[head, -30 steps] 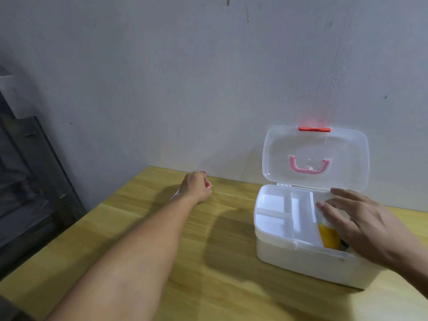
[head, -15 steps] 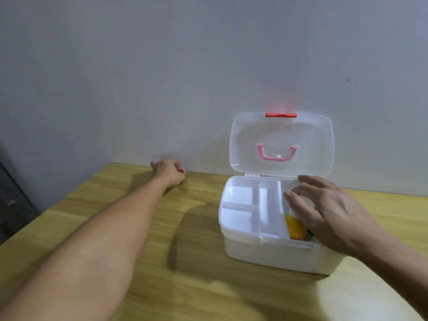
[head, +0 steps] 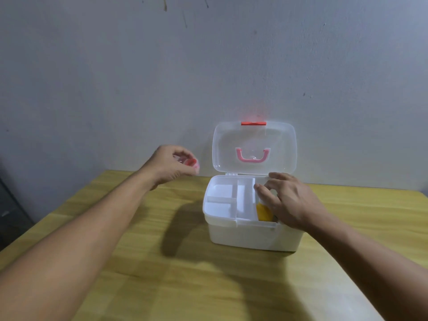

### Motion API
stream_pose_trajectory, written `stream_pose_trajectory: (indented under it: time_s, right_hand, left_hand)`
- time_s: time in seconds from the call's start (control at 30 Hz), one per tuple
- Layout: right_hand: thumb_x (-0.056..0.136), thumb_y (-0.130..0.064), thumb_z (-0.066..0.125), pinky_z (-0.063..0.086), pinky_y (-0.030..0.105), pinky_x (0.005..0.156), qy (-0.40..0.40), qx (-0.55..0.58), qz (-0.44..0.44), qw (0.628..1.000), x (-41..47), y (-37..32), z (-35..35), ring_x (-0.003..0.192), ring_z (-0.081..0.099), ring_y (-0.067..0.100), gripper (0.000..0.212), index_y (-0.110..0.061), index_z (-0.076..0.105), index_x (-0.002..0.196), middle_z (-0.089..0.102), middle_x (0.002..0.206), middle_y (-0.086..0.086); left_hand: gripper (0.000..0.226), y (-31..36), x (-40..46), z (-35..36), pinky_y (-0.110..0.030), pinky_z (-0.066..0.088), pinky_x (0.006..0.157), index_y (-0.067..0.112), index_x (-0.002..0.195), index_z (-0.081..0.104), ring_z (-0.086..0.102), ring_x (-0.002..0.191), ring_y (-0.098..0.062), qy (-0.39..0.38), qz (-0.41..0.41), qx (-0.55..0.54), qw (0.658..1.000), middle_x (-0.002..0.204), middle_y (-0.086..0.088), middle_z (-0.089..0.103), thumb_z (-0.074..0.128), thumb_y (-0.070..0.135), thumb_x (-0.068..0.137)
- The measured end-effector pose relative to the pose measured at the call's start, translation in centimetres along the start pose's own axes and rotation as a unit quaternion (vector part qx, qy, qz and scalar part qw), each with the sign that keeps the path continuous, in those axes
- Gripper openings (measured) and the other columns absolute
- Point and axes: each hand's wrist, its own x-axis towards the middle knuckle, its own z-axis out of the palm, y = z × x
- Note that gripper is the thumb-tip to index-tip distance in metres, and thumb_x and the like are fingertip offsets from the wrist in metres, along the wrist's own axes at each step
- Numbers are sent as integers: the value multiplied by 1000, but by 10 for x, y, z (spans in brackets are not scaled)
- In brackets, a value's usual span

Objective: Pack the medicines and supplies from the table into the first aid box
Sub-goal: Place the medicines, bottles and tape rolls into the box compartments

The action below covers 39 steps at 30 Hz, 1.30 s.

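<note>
A white first aid box (head: 250, 237) stands on the wooden table (head: 185, 274), its clear lid (head: 254, 140) with a pink handle leaning open against the wall. Inside sits a white divider tray (head: 227, 200); a yellow item (head: 264, 212) shows in the right section. My left hand (head: 169, 167) is raised above the table to the left of the box, fingers closed around a small item with a red cap (head: 191, 162). My right hand (head: 287, 200) rests over the box's right side with spread fingers, hiding part of that section.
A grey wall (head: 208, 66) runs right behind the table and the box. The table's left edge falls away toward a dark piece of furniture (head: 9, 209) at the far left.
My left hand has lifted off the table's far left corner with the small red-capped item and moved right toward the box. My right hand stays on the box.
</note>
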Motion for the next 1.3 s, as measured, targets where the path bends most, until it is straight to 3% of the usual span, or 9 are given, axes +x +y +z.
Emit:
stream_pose_trajectory:
  time_s: [0.2,0.43,0.57,0.67,0.8,1.0,1.1,1.17,1.3]
  right_hand:
    - [92,-58,31,42,38,94,4,-5,-3,1000,-2,0,-1,125,46,19,55,-19,69,101,56,131,4]
    - [91,-61,25,46,42,94,0,-13,0,1000,0,2,1,124,48,20,62,-18,70,98,56,134,5]
    - [91,-60,26,46,40,92,5,-13,0,1000,-1,2,2,122,49,19,62,-18,71,97,56,134,3]
    - [92,-60,27,46,39,91,7,-15,-2,1000,0,2,3,121,49,19,60,-18,71,96,57,131,3]
    - [91,-61,26,47,39,88,16,-17,-12,1000,0,4,3,116,52,19,62,-19,71,89,60,124,3]
    - [91,-61,25,47,42,90,15,-21,-17,1000,1,6,5,121,50,20,63,-18,70,88,58,129,3]
    - [92,-59,26,46,42,92,16,-21,-14,1000,2,7,6,124,48,20,62,-16,71,91,58,131,4]
    - [91,-60,25,46,43,94,18,-21,-16,999,2,7,6,125,48,20,63,-18,71,93,57,133,4]
    - [92,-60,27,47,41,90,21,-23,-12,999,3,7,7,121,50,20,61,-17,71,95,57,131,4]
  left_hand:
    - [34,40,-42,27,-29,53,83,21,92,74,68,84,-14,-169,40,125,977,92,0,73,86,17,60]
    - [34,37,-52,38,-40,50,95,31,99,70,61,101,-19,-227,38,248,941,103,3,65,80,27,67]
    - [53,33,-53,41,-31,43,100,33,123,60,53,116,-13,-241,21,260,935,113,10,61,77,33,73]
    - [55,31,-55,41,-28,38,102,32,127,57,48,124,-9,-228,22,248,941,130,11,56,75,36,75]
    - [28,28,-57,48,-22,39,82,24,109,70,55,93,-10,-94,50,241,965,110,4,65,67,24,82]
    - [23,23,-53,58,-19,44,84,13,102,74,63,103,-13,-53,56,284,956,108,-2,73,69,12,80]
    - [22,21,-54,62,-23,43,86,18,102,73,58,105,-16,-13,87,298,950,106,-2,69,67,18,81]
    - [28,19,-55,64,-28,43,93,20,110,70,54,113,-18,7,119,284,951,116,0,65,65,27,83]
    - [67,16,-57,68,-38,27,115,17,142,42,29,142,-20,-88,72,313,943,151,1,36,64,41,83]
